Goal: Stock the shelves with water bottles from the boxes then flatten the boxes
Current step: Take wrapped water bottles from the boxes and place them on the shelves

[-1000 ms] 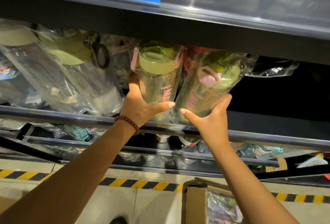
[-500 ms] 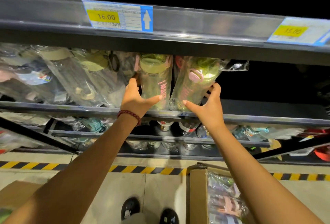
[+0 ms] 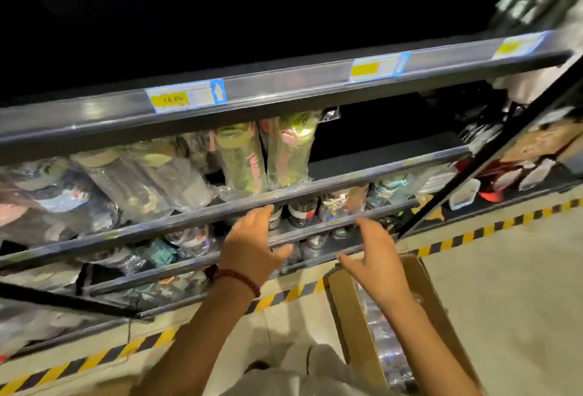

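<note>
Both the left hand (image 3: 252,244) and right hand (image 3: 375,264) hung spread wide and empty below the shelf (image 3: 388,159), where 2 wrapped bottles (image 3: 262,159) leaned near its lip and might slide off.

Price tag, left (image 3: 186,96): read "16.00", black figures on a yellow patch; stood on the front rail of the upper shelf (image 3: 284,92); white arrow on a blue field at its right end; small print illegible.
Price tag, middle (image 3: 380,66): same rail; yellow patch blurred, not readable.
Price tag, right (image 3: 517,44): same rail; blurred, not readable.
Water bottle, left of pair (image 3: 243,160): pink vertical lettering; blurred, not readable.
</note>
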`<state>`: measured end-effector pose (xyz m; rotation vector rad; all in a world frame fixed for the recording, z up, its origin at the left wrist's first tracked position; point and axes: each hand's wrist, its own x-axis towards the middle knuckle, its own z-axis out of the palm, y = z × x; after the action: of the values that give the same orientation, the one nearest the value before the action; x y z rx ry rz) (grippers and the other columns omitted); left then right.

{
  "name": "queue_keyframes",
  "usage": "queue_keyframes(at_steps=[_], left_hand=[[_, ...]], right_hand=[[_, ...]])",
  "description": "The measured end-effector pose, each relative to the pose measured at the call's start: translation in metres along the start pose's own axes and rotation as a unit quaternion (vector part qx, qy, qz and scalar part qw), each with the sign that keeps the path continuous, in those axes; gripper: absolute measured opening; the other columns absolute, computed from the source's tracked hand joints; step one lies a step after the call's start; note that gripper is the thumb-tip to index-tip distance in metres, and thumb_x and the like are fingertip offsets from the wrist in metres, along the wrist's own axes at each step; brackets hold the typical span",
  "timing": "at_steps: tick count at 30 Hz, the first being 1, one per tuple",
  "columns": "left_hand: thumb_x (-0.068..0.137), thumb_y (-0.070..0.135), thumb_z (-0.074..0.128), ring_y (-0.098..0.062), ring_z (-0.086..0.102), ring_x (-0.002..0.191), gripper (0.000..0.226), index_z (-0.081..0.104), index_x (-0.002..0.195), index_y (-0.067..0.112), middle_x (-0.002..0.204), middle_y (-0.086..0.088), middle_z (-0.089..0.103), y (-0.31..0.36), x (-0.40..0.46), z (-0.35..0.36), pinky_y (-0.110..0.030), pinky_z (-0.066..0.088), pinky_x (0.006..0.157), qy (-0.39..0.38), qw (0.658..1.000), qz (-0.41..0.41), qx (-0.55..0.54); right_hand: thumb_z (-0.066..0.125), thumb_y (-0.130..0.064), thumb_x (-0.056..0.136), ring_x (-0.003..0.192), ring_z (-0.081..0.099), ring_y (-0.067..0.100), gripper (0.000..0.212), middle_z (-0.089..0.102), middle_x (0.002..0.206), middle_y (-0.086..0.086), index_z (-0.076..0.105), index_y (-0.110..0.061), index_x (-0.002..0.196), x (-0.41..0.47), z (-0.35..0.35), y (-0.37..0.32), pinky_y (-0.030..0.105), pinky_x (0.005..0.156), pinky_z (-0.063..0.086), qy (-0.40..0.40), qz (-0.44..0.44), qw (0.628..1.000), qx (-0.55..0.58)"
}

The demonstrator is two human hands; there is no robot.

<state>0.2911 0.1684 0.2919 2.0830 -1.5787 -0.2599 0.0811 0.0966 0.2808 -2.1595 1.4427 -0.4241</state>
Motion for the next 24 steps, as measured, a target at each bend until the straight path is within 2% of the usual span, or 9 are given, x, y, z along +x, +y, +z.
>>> queue_keyframes(at_steps=[3, 6, 8, 11, 15, 18, 21, 23, 24], left_hand=[[0.055, 0.031, 0.077, -0.031, 0.067, 0.093, 0.064, 0.066, 0.111, 0.003, 0.105, -0.012, 0.069, 0.005, -0.025, 0.006, -0.041, 0.055, 0.081, -0.051, 0.994, 0.094, 0.017], [0.061, 0.037, 0.055, -0.028, 0.069, 0.089, 0.058, 0.070, 0.106, 0.005, 0.101, -0.011, 0.071, 0.008, -0.048, 0.012, -0.039, 0.057, 0.078, -0.107, 0.979, 0.172, 0.037], [0.060, 0.040, 0.050, -0.026, 0.069, 0.088, 0.060, 0.067, 0.109, 0.010, 0.101, -0.009, 0.071, 0.008, -0.060, 0.015, -0.038, 0.057, 0.076, -0.144, 0.968, 0.198, 0.050], [0.060, 0.047, 0.054, -0.025, 0.068, 0.094, 0.063, 0.055, 0.116, 0.016, 0.106, -0.006, 0.069, 0.005, -0.069, 0.018, -0.040, 0.058, 0.076, -0.185, 0.952, 0.235, 0.062], [0.057, 0.048, 0.064, -0.027, 0.067, 0.097, 0.066, 0.064, 0.114, 0.014, 0.109, -0.005, 0.068, 0.016, -0.068, 0.026, -0.043, 0.057, 0.078, -0.241, 0.927, 0.267, 0.106], [0.077, 0.048, 0.062, -0.023, 0.048, 0.126, 0.066, 0.047, 0.135, 0.021, 0.136, 0.000, 0.051, 0.036, -0.069, 0.039, -0.039, 0.041, 0.104, -0.306, 0.902, 0.280, 0.119], [0.085, 0.053, 0.053, -0.012, 0.029, 0.137, 0.069, 0.028, 0.144, 0.029, 0.148, 0.010, 0.032, 0.063, -0.066, 0.062, -0.029, 0.026, 0.112, -0.319, 0.886, 0.319, 0.110], [0.080, 0.051, 0.062, -0.010, 0.036, 0.133, 0.072, 0.033, 0.142, 0.029, 0.145, 0.010, 0.038, 0.087, -0.063, 0.075, -0.027, 0.032, 0.109, -0.337, 0.876, 0.330, 0.105], [0.070, 0.049, 0.074, -0.012, 0.048, 0.124, 0.076, 0.042, 0.136, 0.026, 0.136, 0.007, 0.049, 0.100, -0.060, 0.082, -0.027, 0.041, 0.101, -0.342, 0.872, 0.336, 0.099]], right_hand=[[0.073, -0.030, 0.076, 0.119, 0.049, 0.031, 0.060, 0.054, 0.128, 0.009, 0.051, -0.009, 0.128, -0.060, 0.006, 0.000, 0.039, 0.099, 0.041, 0.025, 0.048, 0.997, -0.059], [0.072, -0.034, 0.067, 0.107, 0.058, 0.035, 0.060, 0.059, 0.119, 0.010, 0.056, -0.010, 0.120, -0.105, 0.017, -0.003, 0.042, 0.088, 0.050, 0.047, 0.080, 0.991, -0.098], [0.078, -0.034, 0.060, 0.103, 0.062, 0.035, 0.067, 0.062, 0.117, 0.012, 0.059, -0.009, 0.119, -0.127, 0.025, -0.006, 0.043, 0.084, 0.052, 0.063, 0.111, 0.986, -0.110], [0.087, -0.033, 0.054, 0.102, 0.063, 0.032, 0.072, 0.063, 0.117, 0.009, 0.061, -0.011, 0.118, -0.151, 0.033, -0.017, 0.039, 0.084, 0.052, 0.088, 0.148, 0.976, -0.130], [0.083, -0.033, 0.062, 0.110, 0.059, 0.032, 0.070, 0.059, 0.124, 0.008, 0.058, -0.013, 0.123, -0.176, 0.038, -0.022, 0.042, 0.088, 0.050, 0.108, 0.204, 0.966, -0.118], [0.083, -0.032, 0.061, 0.110, 0.060, 0.032, 0.069, 0.060, 0.123, 0.009, 0.059, -0.012, 0.122, -0.196, 0.035, -0.013, 0.044, 0.086, 0.053, 0.121, 0.251, 0.954, -0.111], [0.084, -0.032, 0.059, 0.107, 0.062, 0.031, 0.068, 0.062, 0.121, 0.008, 0.060, -0.013, 0.120, -0.211, 0.027, 0.004, 0.043, 0.084, 0.053, 0.139, 0.305, 0.937, -0.095], [0.085, -0.028, 0.057, 0.104, 0.063, 0.031, 0.067, 0.063, 0.119, 0.008, 0.061, -0.013, 0.118, -0.218, 0.023, 0.023, 0.040, 0.084, 0.053, 0.155, 0.331, 0.927, -0.082], [0.085, -0.026, 0.057, 0.104, 0.063, 0.031, 0.066, 0.063, 0.118, 0.007, 0.061, -0.012, 0.117, -0.220, 0.020, 0.034, 0.039, 0.084, 0.053, 0.161, 0.343, 0.923, -0.072]])
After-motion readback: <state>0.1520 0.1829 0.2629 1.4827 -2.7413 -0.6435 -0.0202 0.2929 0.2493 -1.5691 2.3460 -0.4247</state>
